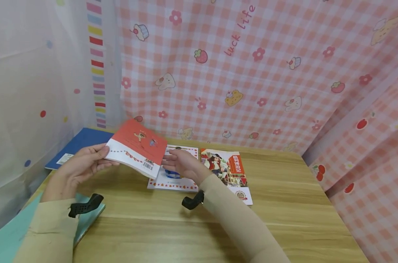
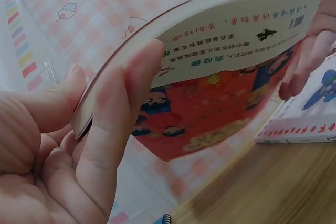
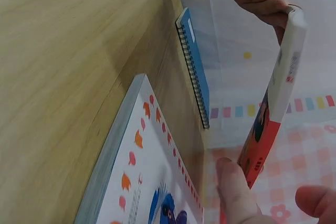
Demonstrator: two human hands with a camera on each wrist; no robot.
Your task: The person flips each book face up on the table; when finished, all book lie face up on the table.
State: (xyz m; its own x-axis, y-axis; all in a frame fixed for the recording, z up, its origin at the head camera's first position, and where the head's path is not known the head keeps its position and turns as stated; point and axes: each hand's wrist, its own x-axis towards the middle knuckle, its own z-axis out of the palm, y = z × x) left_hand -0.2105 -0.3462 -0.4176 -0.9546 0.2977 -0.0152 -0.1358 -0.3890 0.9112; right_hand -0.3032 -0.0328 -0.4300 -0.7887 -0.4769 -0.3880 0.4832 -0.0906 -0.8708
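A red book (image 1: 137,148) hangs in the air above the table (image 1: 284,204), held between both hands and tilted so that its back cover, with the barcode, faces up toward the head camera. Carried by its two short ends this way, it stays clear of the books lying below, and the left wrist view shows it bowing slightly under its own weight.

The left hand (image 1: 78,170) grips the book's left end: the thumb lies on top and the curled fingers (image 2: 113,129) support it from beneath, pinching the edge firmly. The right hand (image 1: 182,164) meets the book's other end; in the right wrist view a fingertip (image 3: 233,187) presses against the lower corner, with another finger just apart from it. The fingers look fairly straight and only loosely bent, so this hand seems to steady the book rather than clasp it, though how far the thumb wraps round I cannot tell.

Directly under the raised book, flat on the table, lies a white book (image 1: 172,180) with an orange-patterned border, and just beside it on the right an illustrated book (image 1: 228,170). A blue spiral notebook (image 1: 80,146) rests at the table's far left, against the curtain (image 1: 268,73), and a teal book (image 1: 90,215) lies under the left forearm.
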